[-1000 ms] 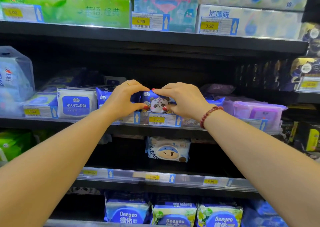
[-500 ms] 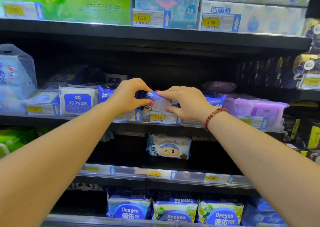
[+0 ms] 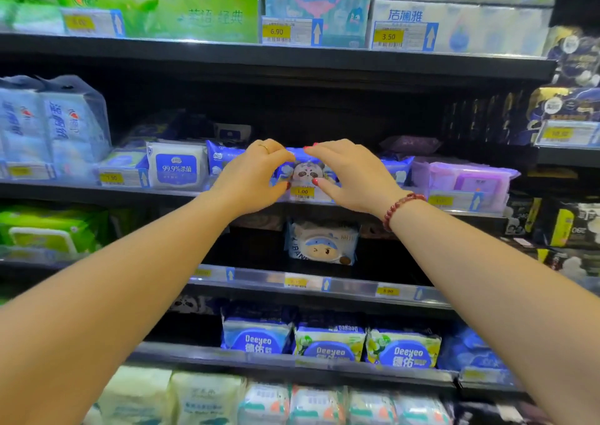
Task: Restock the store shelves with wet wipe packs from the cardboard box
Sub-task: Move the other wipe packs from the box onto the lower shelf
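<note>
My left hand and right hand pinch the panda wet wipe pack, fingers curled over it and thumbs under, just toward 12 o'clock from centre. Tipped back moments ago, it now faces forward on the shelf. Blur hides its base, so it is probably nearly seated.

dim shelves, soft blur, edge distortion
</note>
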Demonstrator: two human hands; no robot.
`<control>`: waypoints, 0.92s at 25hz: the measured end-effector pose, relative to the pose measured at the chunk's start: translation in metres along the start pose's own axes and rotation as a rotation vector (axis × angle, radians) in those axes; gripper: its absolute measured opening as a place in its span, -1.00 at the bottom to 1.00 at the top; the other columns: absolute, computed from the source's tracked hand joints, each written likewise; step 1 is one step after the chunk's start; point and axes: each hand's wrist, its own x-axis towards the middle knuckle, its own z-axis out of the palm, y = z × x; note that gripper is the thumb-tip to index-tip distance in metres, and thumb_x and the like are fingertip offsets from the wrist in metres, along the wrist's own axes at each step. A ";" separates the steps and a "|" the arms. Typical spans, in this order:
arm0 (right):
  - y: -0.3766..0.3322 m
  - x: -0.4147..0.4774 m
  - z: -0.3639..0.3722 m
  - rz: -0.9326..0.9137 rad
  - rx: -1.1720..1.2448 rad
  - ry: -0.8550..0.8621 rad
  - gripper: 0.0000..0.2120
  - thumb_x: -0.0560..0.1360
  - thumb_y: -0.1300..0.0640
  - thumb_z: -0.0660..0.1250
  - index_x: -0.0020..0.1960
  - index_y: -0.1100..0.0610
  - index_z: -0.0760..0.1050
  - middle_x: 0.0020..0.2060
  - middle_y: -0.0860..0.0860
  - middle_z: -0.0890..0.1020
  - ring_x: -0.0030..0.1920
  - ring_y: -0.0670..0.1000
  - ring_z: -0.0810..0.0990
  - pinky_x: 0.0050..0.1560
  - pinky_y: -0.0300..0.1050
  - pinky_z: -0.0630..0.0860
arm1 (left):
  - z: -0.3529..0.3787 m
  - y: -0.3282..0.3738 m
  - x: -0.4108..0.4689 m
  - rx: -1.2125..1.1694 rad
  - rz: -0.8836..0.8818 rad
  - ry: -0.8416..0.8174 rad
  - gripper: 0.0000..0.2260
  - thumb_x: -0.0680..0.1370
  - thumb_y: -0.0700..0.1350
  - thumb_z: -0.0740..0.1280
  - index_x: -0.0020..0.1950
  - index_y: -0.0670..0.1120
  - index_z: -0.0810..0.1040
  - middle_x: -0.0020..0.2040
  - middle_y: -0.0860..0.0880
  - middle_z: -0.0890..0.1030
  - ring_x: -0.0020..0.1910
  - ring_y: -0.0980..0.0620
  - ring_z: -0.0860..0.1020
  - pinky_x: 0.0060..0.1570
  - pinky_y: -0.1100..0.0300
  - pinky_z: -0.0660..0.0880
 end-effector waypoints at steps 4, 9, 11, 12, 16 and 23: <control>-0.035 -0.065 0.007 -0.002 0.010 0.112 -0.50 0.48 0.00 0.36 0.37 0.13 0.40 0.24 0.07 0.55 0.19 0.15 0.51 0.12 0.08 0.46 | 0.007 0.018 -0.065 0.044 0.027 0.019 -0.53 0.48 -0.06 0.40 0.38 -0.08 0.43 0.33 -0.10 0.45 0.32 -0.13 0.39 0.05 -0.08 0.53; -0.073 -0.157 0.059 0.157 0.124 -0.005 -0.47 0.47 -0.08 0.36 0.36 0.14 0.42 0.20 0.06 0.56 0.17 0.15 0.51 0.06 0.06 0.48 | 0.055 0.039 -0.170 -0.029 -0.092 -0.102 -0.51 0.49 -0.06 0.40 0.40 -0.12 0.43 0.36 -0.12 0.45 0.36 -0.15 0.37 0.04 -0.03 0.51; -0.093 -0.196 0.090 0.232 0.196 -0.110 -0.46 0.46 -0.10 0.36 0.35 0.13 0.43 0.21 0.07 0.55 0.17 0.16 0.50 0.09 0.07 0.47 | 0.083 0.045 -0.217 -0.083 -0.170 -0.193 -0.53 0.50 -0.06 0.40 0.38 -0.12 0.45 0.34 -0.11 0.46 0.34 -0.14 0.38 0.03 -0.02 0.51; -0.103 -0.215 0.106 0.258 0.227 -0.170 -0.46 0.45 -0.10 0.37 0.34 0.14 0.44 0.19 0.08 0.56 0.16 0.17 0.50 0.08 0.06 0.46 | 0.098 0.047 -0.241 -0.102 -0.204 -0.247 -0.54 0.48 -0.07 0.41 0.36 -0.12 0.46 0.32 -0.12 0.47 0.32 -0.16 0.40 0.04 -0.03 0.51; -0.142 -0.286 0.166 0.327 0.352 -0.392 -0.45 0.39 -0.12 0.31 0.28 0.15 0.48 0.12 0.11 0.57 0.12 0.22 0.52 0.05 0.09 0.48 | 0.145 0.050 -0.323 -0.169 -0.320 -0.447 -0.54 0.41 -0.12 0.47 0.29 -0.16 0.52 0.22 -0.19 0.53 0.23 -0.23 0.47 0.12 -0.04 0.48; -0.205 -0.388 0.239 0.480 0.629 -0.886 -0.42 0.42 -0.18 0.33 0.35 0.09 0.42 0.23 0.09 0.51 0.27 0.17 0.44 0.21 0.04 0.40 | 0.205 0.057 -0.429 -0.300 -0.612 -0.761 -0.53 0.47 0.04 0.38 0.31 -0.14 0.46 0.31 -0.18 0.44 0.26 -0.22 0.40 0.14 -0.07 0.44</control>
